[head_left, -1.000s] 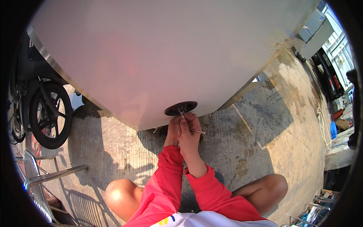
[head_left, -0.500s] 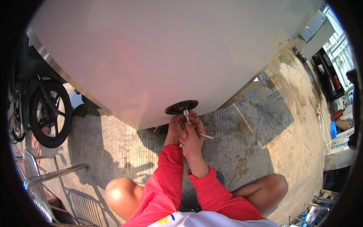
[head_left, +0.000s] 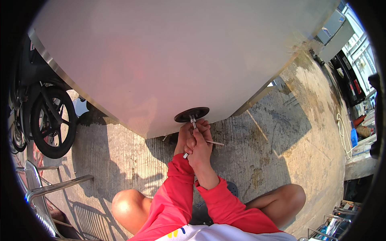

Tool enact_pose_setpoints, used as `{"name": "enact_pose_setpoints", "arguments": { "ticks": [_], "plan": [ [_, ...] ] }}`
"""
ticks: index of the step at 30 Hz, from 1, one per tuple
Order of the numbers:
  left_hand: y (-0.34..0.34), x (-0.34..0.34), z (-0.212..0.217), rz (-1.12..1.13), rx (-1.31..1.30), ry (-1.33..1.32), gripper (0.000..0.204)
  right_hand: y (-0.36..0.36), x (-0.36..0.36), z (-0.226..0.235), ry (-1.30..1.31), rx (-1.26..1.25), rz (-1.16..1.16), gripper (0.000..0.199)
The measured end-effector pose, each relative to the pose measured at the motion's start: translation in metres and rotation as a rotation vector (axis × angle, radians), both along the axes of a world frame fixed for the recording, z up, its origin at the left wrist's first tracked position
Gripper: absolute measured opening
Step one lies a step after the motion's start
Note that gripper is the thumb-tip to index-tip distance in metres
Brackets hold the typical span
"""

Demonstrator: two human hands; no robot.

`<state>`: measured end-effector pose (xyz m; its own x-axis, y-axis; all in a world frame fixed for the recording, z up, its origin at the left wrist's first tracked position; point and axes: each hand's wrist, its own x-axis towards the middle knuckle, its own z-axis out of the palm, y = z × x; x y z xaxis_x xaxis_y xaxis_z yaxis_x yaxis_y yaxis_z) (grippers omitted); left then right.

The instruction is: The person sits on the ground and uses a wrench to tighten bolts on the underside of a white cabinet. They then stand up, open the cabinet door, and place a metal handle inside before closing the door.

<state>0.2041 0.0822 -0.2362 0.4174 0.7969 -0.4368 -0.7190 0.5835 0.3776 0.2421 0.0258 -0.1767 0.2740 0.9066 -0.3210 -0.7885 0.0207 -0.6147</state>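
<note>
A round black disc (head_left: 181, 117) with a raised hub sits low on the face of a large pale, smooth panel (head_left: 181, 60). Against its hub stands the socket end of a bright metal socket wrench (head_left: 194, 124). My right hand (head_left: 200, 152) is closed around the tool, with a thin bar poking out to its right and a short metal end below, at the left. Just under the disc, my left hand (head_left: 182, 141) is curled close by the shaft, touching the right hand. Its fingers are partly hidden, but it appears closed on the wrench too.
Motorbike wheels (head_left: 54, 121) stand at the left, above a shiny metal chair (head_left: 60, 186). Rough, damp-stained concrete (head_left: 257, 160) lies under the panel and around my bent knees. A pale hose (head_left: 341, 136) and a blue container (head_left: 354, 138) are at the far right.
The wrench has turned slightly: its bar and lower end have shifted left, and the lower end shows more. My right hand has moved a little left with it.
</note>
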Motion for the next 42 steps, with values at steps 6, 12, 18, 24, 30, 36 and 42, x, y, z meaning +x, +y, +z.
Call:
{"name": "enact_pose_setpoints", "arguments": {
  "ticks": [6, 12, 18, 24, 30, 36, 42],
  "plan": [
    [0.007, -0.002, -0.016, 0.041, -0.055, -0.098, 0.041, 0.001, 0.003, -0.006, 0.073, 0.009, 0.035, 0.011],
    [0.001, 0.002, 0.014, 0.123, -0.116, -0.097, 0.034, -0.013, 0.017, 0.002, -0.087, -0.124, -0.012, 0.010],
    [0.006, 0.005, 0.007, 0.154, -0.225, -0.125, 0.026, -0.016, 0.041, -0.003, -0.219, -0.141, -0.045, 0.010],
    [-0.013, 0.004, 0.017, 0.208, -0.147, 0.245, 0.036, -0.024, 0.066, -0.020, -0.720, -0.054, -0.344, 0.021],
    [-0.054, -0.019, 0.072, 0.280, -0.120, 0.276, 0.043, -0.009, 0.049, -0.006, -1.111, 0.127, -0.450, 0.027],
    [-0.120, -0.069, 0.159, 0.078, -0.008, 0.446, 0.040, -0.042, 0.099, 0.006, -1.165, -0.177, -0.287, 0.018],
    [-0.135, -0.087, 0.212, 0.235, 0.165, 0.523, 0.048, -0.138, 0.092, -0.118, -1.876, -0.270, 0.969, 0.013]
  ]
}}
